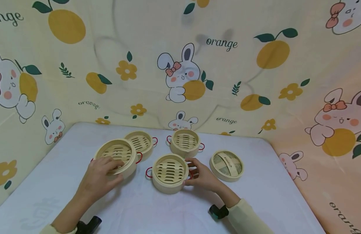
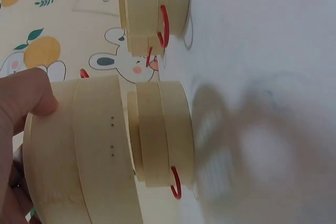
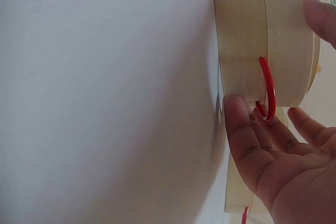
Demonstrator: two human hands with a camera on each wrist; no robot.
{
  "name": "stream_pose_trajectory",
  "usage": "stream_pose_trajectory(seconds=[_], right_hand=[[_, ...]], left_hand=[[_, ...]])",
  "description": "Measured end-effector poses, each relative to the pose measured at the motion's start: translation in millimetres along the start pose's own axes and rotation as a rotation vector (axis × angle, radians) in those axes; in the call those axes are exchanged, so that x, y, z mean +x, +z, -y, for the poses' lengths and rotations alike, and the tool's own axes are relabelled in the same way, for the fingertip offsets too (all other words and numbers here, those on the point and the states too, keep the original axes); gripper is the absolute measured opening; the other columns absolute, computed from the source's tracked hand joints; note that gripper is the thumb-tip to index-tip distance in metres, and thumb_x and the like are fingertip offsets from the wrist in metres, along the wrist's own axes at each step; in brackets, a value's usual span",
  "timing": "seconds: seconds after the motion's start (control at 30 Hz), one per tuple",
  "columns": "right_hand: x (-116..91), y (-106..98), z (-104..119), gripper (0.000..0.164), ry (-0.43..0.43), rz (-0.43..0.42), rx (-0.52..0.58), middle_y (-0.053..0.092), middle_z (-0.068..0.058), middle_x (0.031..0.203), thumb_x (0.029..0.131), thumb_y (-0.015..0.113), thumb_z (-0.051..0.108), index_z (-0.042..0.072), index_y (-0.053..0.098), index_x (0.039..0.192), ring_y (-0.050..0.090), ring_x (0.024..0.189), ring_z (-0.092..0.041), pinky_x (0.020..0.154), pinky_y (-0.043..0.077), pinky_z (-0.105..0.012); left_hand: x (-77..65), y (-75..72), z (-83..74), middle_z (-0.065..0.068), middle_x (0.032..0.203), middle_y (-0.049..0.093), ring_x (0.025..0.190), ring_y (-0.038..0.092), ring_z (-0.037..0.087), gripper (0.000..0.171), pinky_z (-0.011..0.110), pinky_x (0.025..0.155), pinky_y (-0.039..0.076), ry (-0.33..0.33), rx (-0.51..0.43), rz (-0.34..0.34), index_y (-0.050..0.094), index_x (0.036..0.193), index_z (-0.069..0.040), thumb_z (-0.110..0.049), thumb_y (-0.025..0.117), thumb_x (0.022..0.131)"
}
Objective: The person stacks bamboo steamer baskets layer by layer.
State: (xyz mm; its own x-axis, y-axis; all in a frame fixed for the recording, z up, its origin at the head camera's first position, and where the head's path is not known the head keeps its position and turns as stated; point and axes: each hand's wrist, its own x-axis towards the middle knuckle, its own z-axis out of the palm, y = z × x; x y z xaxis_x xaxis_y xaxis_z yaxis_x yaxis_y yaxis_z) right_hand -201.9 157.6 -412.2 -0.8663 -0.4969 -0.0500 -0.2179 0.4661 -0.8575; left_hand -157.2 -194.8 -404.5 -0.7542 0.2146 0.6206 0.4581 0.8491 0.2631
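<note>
My left hand (image 1: 102, 174) grips a round bamboo steamer (image 1: 117, 152) with a slatted floor and red side handles. In the left wrist view this steamer (image 2: 79, 156) hangs above the white tabletop, its pale wall turned to the camera. My right hand (image 1: 202, 174) holds the right side of a second bamboo steamer (image 1: 170, 172), which stands on the table at the front middle. In the right wrist view the thumb lies against that steamer's upper wall (image 3: 286, 30); the other fingers (image 3: 244, 129) are around its red handle (image 3: 269, 87).
Behind stand two more bamboo steamers, one at back left (image 1: 139, 143) and one at back right (image 1: 184, 141). A round bamboo lid (image 1: 226, 165) with crossed strips lies to the right. The white table (image 1: 157, 216) meets a patterned cloth (image 1: 151, 42) at the back.
</note>
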Motion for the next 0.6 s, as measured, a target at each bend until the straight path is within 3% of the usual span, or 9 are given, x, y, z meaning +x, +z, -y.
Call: stream_pose_trajectory(seconds=[0.2, 0.6], right_hand=[[1, 0, -2, 0.074, 0.014, 0.007, 0.005, 0.046, -0.015, 0.122, 0.069, 0.074, 0.022, 0.014, 0.033, 0.13, 0.053, 0.1, -0.028, 0.083, 0.045, -0.043], [1, 1, -1, 0.075, 0.001, 0.005, 0.015, 0.046, -0.017, 0.122, 0.068, 0.074, 0.021, 0.014, 0.031, 0.129, 0.054, 0.098, -0.028, 0.082, 0.045, -0.045]], left_hand=[[7.0, 2.6, -8.1, -0.01, 0.077, 0.054, 0.077, 0.048, 0.01, 0.028, 0.035, 0.072, 0.035, 0.05, 0.001, 0.015, 0.067, 0.086, -0.02, -0.024, 0.071, 0.059], [22.7, 11.4, -27.9, -0.014, 0.076, 0.051, 0.077, 0.049, 0.006, 0.029, 0.034, 0.07, 0.038, 0.176, -0.113, -0.014, 0.069, 0.087, -0.021, -0.018, 0.072, 0.059]])
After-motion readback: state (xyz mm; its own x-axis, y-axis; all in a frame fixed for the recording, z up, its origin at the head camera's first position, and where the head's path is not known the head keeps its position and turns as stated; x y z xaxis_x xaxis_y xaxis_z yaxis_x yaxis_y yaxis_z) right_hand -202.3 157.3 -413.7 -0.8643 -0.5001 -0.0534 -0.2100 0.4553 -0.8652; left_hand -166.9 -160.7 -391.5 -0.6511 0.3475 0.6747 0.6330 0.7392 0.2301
